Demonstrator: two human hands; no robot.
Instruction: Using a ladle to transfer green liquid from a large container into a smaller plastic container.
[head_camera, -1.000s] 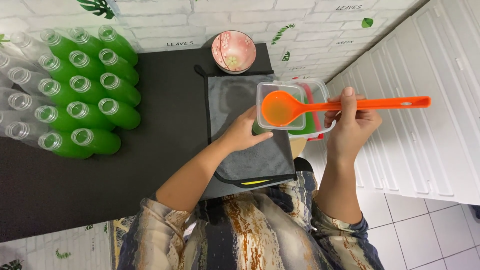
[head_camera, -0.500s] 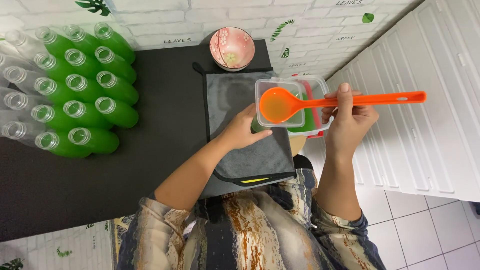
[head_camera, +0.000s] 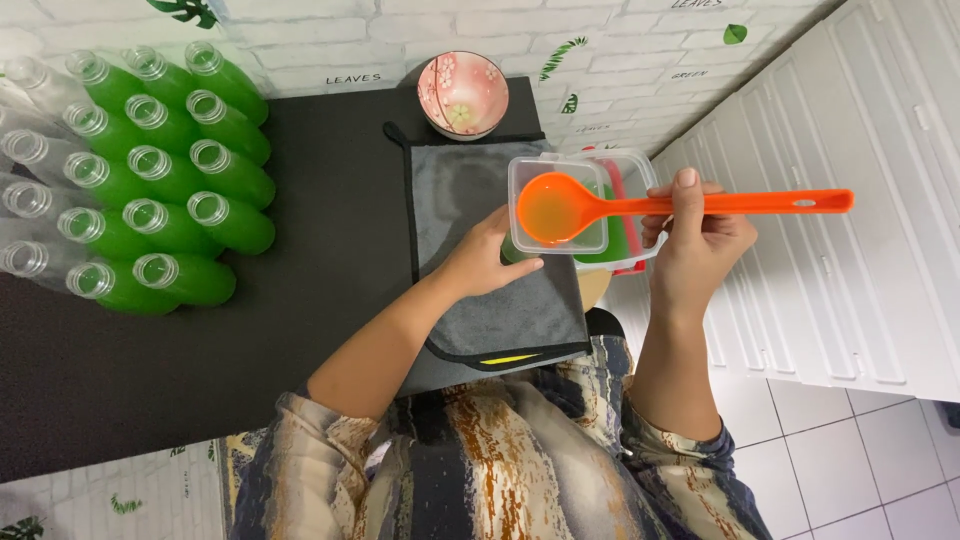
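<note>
Right hand (head_camera: 695, 245) gripping the orange ladle (head_camera: 600, 207) by its handle, bowl held over a clear container (head_camera: 560, 172), left hand (head_camera: 490, 262) holding something green beneath, grey cloth (head_camera: 470, 200) on the black tabletop (head_camera: 330, 200)

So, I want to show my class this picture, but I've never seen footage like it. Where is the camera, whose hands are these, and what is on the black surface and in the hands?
The camera sits on the person's head and looks down, so both arms are the wearer's own. The right hand holds an orange ladle by its handle, with liquid in its bowl. The left hand rests at a clear plastic container, which holds green liquid. Under them lies a grey cloth on a black table. At the left stand rows of open bottles, most filled with green liquid, some clear ones at the far edge. A pink flowered bowl stands by the wall.
</note>
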